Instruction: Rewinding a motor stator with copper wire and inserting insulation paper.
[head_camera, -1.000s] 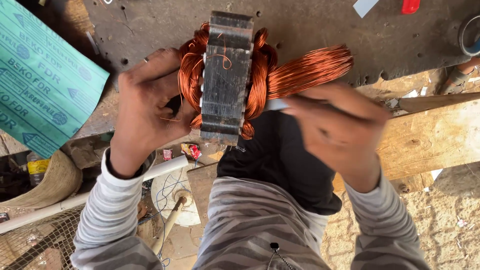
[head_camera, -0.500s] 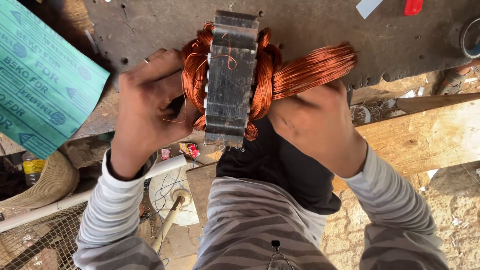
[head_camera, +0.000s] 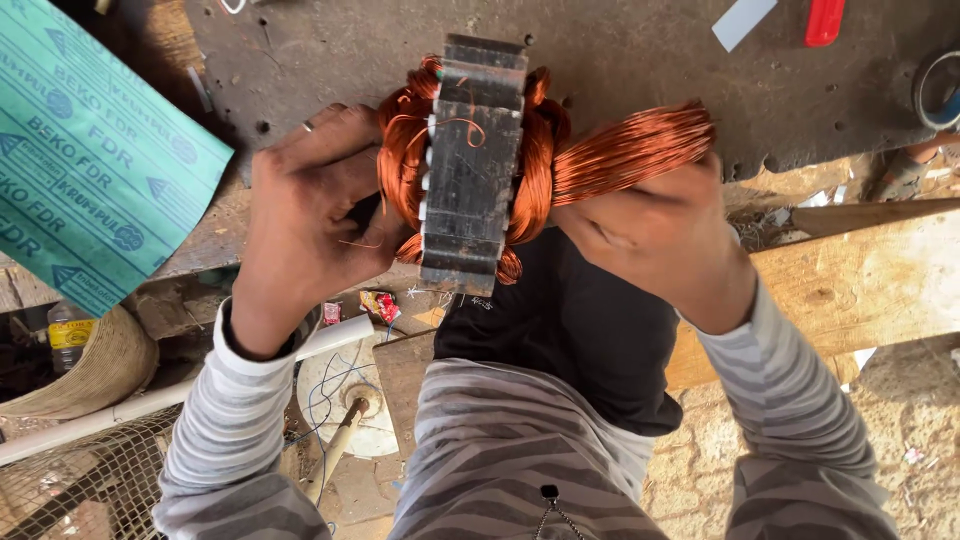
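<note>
A grey laminated motor stator (head_camera: 472, 165) stands on edge at the front of a dark metal bench (head_camera: 620, 60), with copper wire windings bulging out on both sides. My left hand (head_camera: 305, 215) clasps the stator's left side, fingers over the copper coil ends. My right hand (head_camera: 655, 235) grips a loose bundle of copper wire (head_camera: 630, 150) that sticks out to the right of the stator. Both arms wear grey striped sleeves.
A green printed sheet (head_camera: 85, 160) lies at the left. On the bench's far side lie a white strip (head_camera: 742, 20), a red object (head_camera: 825, 20) and a tape roll (head_camera: 938, 90). A wooden plank (head_camera: 850, 280) runs at right. Below are a woven basket (head_camera: 90, 365) and a white pipe (head_camera: 140, 405).
My right hand has come in from the lower right and closed on the copper wire bundle next to the stator. The left hand has kept its hold.
</note>
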